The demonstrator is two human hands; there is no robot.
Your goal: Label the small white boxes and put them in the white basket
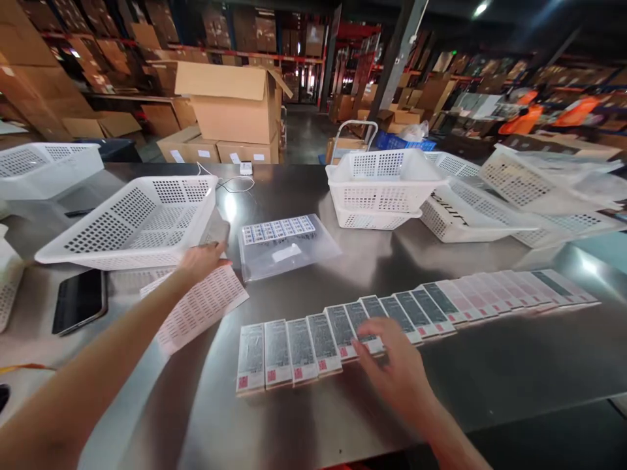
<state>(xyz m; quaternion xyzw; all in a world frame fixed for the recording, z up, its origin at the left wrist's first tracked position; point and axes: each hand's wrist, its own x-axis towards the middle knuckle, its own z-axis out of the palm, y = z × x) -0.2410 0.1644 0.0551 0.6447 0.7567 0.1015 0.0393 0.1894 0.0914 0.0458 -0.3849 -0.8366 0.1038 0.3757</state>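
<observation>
My left hand [203, 260] is at the far edge of a white label sheet [206, 303] printed with rows of small red marks. Its fingers look closed on that edge, beside the corner of a white plastic basket [132, 222]. A long overlapping row of slim boxes [296, 349] lies across the metal table, dark-faced at the left, mostly pale pink toward the right. Each nearer box carries a red square at its lower end. Over the middle-left of this row is my right hand [392, 365], thumb and fingers apart, covering part of a box.
A clear plastic sleeve [294, 254] with a blue-white sticker sheet [279, 230] lies behind the row. A phone [80, 300] rests at left. Stacked white baskets [386, 189] stand at the back right. Beyond the table are cartons [232, 108] and people in orange [526, 117].
</observation>
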